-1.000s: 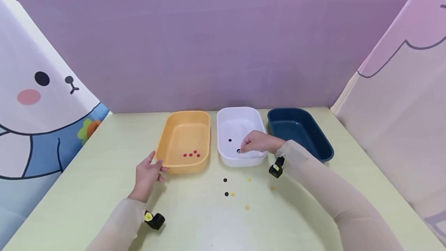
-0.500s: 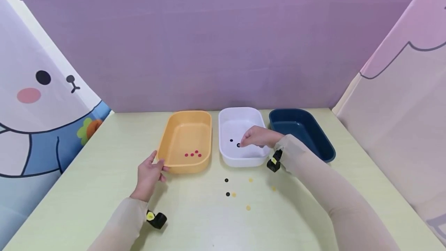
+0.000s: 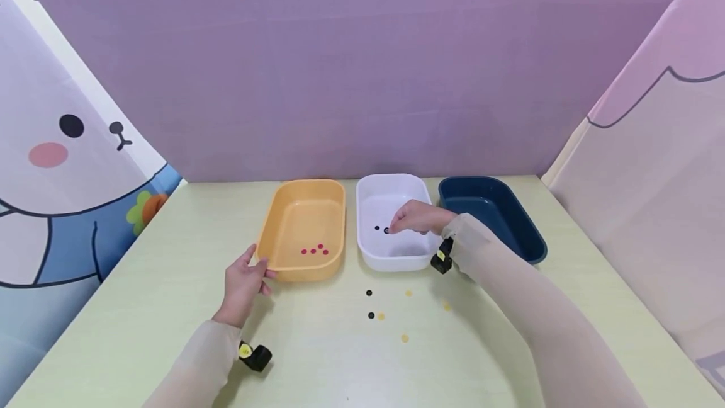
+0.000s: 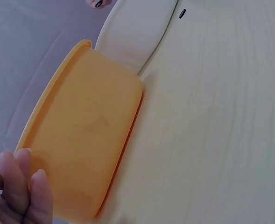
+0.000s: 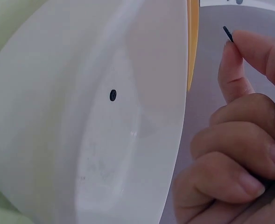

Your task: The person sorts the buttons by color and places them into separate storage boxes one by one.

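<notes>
My right hand (image 3: 420, 216) is over the white tray (image 3: 396, 264), pinching a small black button (image 5: 228, 34) between thumb and index finger. The other fingers are curled in the right wrist view. Another black button (image 5: 113, 95) lies on the white tray's floor. At the near left corner of the yellow tray (image 3: 301, 274), my left hand (image 3: 241, 283) holds the rim, its thumb on top. In the left wrist view, fingertips (image 4: 40, 186) lie against the yellow tray's outer wall. Several red buttons (image 3: 313, 251) are inside the yellow tray.
A dark blue tray (image 3: 491, 209) stands right of the white one, partly behind my right forearm. On the table in front lie two black buttons (image 3: 369, 293) and several pale yellow buttons (image 3: 404, 338). A purple cloth (image 3: 362, 80) hangs behind the trays.
My right hand has moved a little farther back over the white tray, the black button still pinched. My left hand has stayed on the yellow tray's corner.
</notes>
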`<state>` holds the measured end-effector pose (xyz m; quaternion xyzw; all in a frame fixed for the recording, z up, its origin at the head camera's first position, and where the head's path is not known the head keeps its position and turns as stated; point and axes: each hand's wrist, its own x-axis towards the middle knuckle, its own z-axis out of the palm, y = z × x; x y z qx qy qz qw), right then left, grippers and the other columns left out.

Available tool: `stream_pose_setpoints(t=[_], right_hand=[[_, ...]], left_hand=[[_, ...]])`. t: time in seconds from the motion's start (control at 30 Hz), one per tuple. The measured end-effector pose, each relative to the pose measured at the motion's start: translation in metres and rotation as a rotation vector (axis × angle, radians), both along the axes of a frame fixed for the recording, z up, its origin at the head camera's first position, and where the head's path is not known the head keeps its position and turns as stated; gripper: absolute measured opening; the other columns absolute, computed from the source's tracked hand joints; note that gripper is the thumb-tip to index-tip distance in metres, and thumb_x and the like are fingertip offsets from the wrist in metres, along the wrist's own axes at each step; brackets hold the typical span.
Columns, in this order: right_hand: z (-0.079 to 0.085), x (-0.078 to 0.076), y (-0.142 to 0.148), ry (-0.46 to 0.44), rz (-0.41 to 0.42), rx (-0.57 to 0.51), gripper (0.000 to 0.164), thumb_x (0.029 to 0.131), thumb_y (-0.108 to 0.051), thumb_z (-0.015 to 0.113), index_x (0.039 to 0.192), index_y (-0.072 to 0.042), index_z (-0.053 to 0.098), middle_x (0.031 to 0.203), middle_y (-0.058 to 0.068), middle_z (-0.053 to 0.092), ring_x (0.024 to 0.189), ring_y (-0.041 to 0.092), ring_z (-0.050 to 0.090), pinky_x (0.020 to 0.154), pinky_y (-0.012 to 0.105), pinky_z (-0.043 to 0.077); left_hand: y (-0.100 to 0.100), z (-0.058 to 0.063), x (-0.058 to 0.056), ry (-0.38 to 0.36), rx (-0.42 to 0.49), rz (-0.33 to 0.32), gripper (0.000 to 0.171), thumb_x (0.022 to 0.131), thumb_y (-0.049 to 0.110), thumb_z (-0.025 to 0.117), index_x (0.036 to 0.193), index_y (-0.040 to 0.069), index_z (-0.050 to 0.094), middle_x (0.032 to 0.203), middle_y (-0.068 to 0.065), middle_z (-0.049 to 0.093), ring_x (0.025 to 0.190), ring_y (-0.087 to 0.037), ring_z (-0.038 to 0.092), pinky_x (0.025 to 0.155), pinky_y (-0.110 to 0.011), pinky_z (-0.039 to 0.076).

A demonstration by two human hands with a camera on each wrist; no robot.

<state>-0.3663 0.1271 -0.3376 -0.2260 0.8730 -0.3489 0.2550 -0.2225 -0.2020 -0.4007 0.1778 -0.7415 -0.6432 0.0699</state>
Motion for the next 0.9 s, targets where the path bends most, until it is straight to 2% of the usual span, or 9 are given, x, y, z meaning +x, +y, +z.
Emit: stream_pose_setpoints(t=[0.13,0.2,0.43,0.6,0.73,0.9], right_hand=[[-0.001,-0.005,-0.006,0.021,-0.008,0.013,0.029,0.088,-0.02,0.067,0.105,0.003,0.069,0.078,0.0,0.059,0.043,0.007,0.026,0.044,0.02,0.023],[-0.001,-0.008,-0.009,0.024,-0.01,0.023,0.028,0.088,-0.02,0.067,0.104,0.003,0.07,0.09,0.004,0.063,0.043,0.008,0.026,0.044,0.02,0.023],[0.002,-0.014,-0.016,0.058,0.011,0.061,0.027,0.088,-0.021,0.066,0.104,0.0,0.071,0.093,0.004,0.063,0.045,0.008,0.028,0.045,0.02,0.024],[0.007,-0.014,-0.011,0.093,-0.014,0.097,0.025,0.086,-0.02,0.067,0.101,-0.001,0.071,0.091,0.002,0.062,0.047,0.009,0.028,0.045,0.02,0.023],[0.011,-0.015,-0.013,0.108,-0.007,0.073,0.02,0.085,-0.02,0.068,0.097,-0.004,0.073,0.096,0.0,0.063,0.047,0.008,0.027,0.044,0.02,0.022],[0.011,-0.025,-0.02,0.078,0.015,0.028,0.025,0.087,-0.022,0.067,0.102,-0.002,0.071,0.102,0.002,0.063,0.046,0.007,0.027,0.046,0.019,0.023]], left_hand=[[-0.001,0.001,0.001,-0.005,-0.005,0.005,0.059,0.101,0.007,0.045,0.151,-0.001,0.015,0.059,0.008,0.061,0.039,-0.005,0.045,0.041,-0.016,0.045],[-0.001,0.001,0.002,-0.004,-0.001,0.008,0.059,0.1,0.006,0.044,0.151,-0.001,0.015,0.059,0.007,0.061,0.039,-0.005,0.045,0.042,-0.016,0.045],[0.0,0.001,0.001,-0.001,0.009,0.023,0.059,0.1,0.006,0.045,0.151,-0.001,0.016,0.058,0.007,0.06,0.039,-0.004,0.044,0.041,-0.016,0.043],[0.007,-0.003,-0.004,0.006,0.034,0.001,0.059,0.1,0.006,0.046,0.151,-0.001,0.017,0.059,0.006,0.062,0.039,-0.004,0.045,0.042,-0.016,0.044],[0.008,-0.005,-0.004,0.01,0.029,0.011,0.059,0.1,0.006,0.047,0.151,-0.001,0.018,0.06,0.006,0.062,0.039,-0.005,0.046,0.042,-0.016,0.045],[0.003,-0.002,0.0,0.001,0.014,0.028,0.059,0.1,0.007,0.047,0.151,-0.001,0.017,0.061,0.006,0.062,0.04,-0.006,0.046,0.042,-0.016,0.045]])
